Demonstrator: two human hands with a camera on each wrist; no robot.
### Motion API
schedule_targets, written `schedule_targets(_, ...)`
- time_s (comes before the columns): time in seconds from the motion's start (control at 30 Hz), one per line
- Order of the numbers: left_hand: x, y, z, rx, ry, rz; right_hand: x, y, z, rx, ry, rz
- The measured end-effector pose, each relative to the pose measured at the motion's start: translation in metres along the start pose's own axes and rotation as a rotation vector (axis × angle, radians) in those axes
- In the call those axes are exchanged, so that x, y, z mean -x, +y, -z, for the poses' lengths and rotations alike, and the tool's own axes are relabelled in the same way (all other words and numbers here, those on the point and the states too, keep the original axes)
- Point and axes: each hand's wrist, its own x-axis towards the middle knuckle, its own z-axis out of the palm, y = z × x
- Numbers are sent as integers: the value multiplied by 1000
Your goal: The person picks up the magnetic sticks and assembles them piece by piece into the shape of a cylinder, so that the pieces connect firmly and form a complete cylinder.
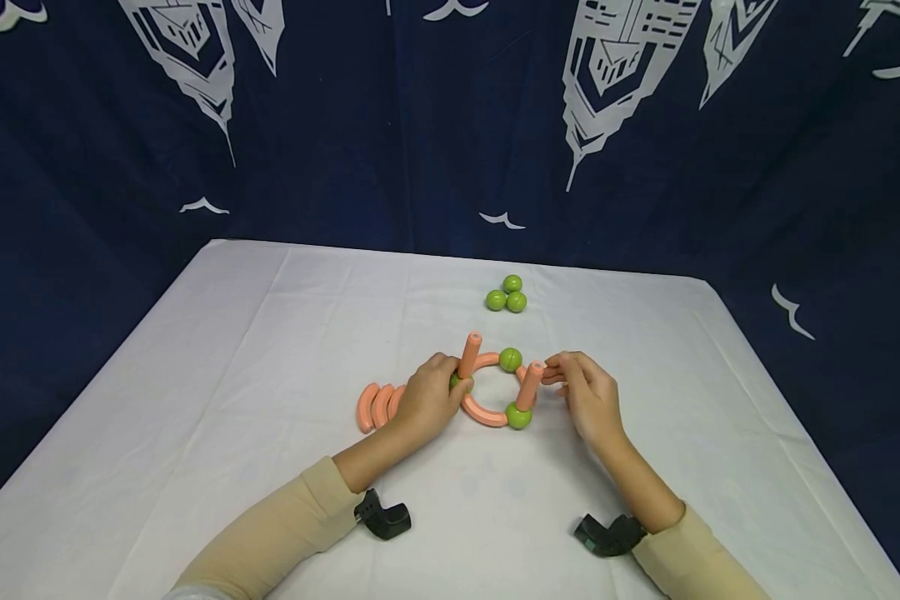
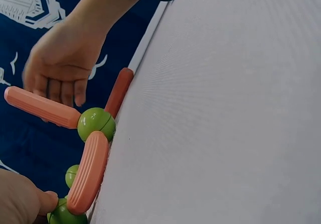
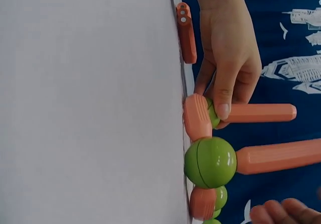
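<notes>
At centre of the white-covered table (image 1: 480,550): orange and green ring (image 1: 487,417), lying flat. Made up of three curved orange pieces (image 1: 487,360) alternating with three green balls. Far ball (image 1: 510,360) at back, near right ball (image 1: 519,416) at front, left ball (image 2: 64,215) mostly covered by fingers in head view.

Two straight orange rods standing up from the ring: left rod (image 1: 469,356) on the left ball, right rod (image 1: 529,387) on the near right ball. Far ball with bare top.

Left hand (image 1: 425,393): grip clamped on the left ball, thumb pressed in close to the base of the left rod.

Right hand (image 1: 588,396): grip apart, fingers relaxed and loosely bent, just beside the right rod. Contact with that rod: cannot tell.

Beyond the ring: cluster of three loose green balls (image 1: 517,302), close together. Left of the ring, beside the left hand: row of three loose curved pieces (image 1: 382,406), side by side, rightmost partly hidden by the hand.

Beige sleeves (image 1: 285,529) on both arms; black wrist cameras (image 1: 385,518) at both wrists. Behind the table: dark blue curtain (image 1: 330,150), printed with white towers and birds.
</notes>
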Motion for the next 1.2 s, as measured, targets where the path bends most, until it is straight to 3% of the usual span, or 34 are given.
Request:
schedule_targets(0.1,-1,1,0,7,-5,-5,-3,7,1,168,-102,-54)
schedule_targets(0.17,-2,1,1,15,-15,-5,-4,12,1,256,-193,-37)
schedule_targets(0.37,-9,-1,2,33,-61,10,-3,19,0,324,-346,76)
schedule_targets(0.77,-29,0,4,14,-177,28,12,11,8,604,-390,234)
schedule_targets(0.97,-37,3,1,22,-216,43,15,10,8,632,-371,311)
schedule_targets(1.2,-43,5,0,-2,-251,37,17,8,7,590,-397,327)
